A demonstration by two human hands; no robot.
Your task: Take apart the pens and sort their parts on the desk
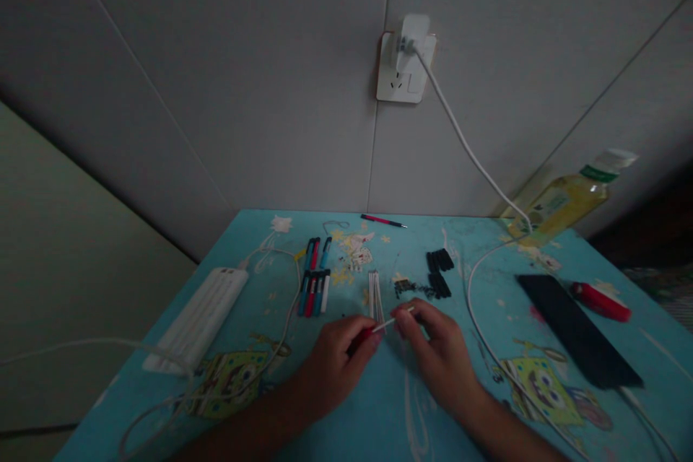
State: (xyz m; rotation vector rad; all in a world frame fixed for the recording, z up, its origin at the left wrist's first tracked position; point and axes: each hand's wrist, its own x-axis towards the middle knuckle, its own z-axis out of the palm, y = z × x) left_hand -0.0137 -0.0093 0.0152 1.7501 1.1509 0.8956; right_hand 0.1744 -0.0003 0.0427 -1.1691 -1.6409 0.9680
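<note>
At the near middle of the table, my left hand [342, 355] is closed around a red pen barrel [362, 336]. A thin white pen refill [385, 324] runs from the barrel's end to my right hand [437, 352], whose thumb and fingers pinch its far end. Just beyond my hands lie several white refills [375, 290] side by side. To their left are two rows of blue, red and white pen barrels [312, 296]. On the right are black grip-like tubes [439, 284] and a scatter of tiny dark parts [412, 290].
A white power strip [200, 317] with its cable lies left. Rightward are a black phone-like slab [577, 328], a red object [602, 302] and a yellow drink bottle [563, 203]. A white charging cable [470, 289] crosses the table. One red-and-black pen [383, 221] lies by the wall.
</note>
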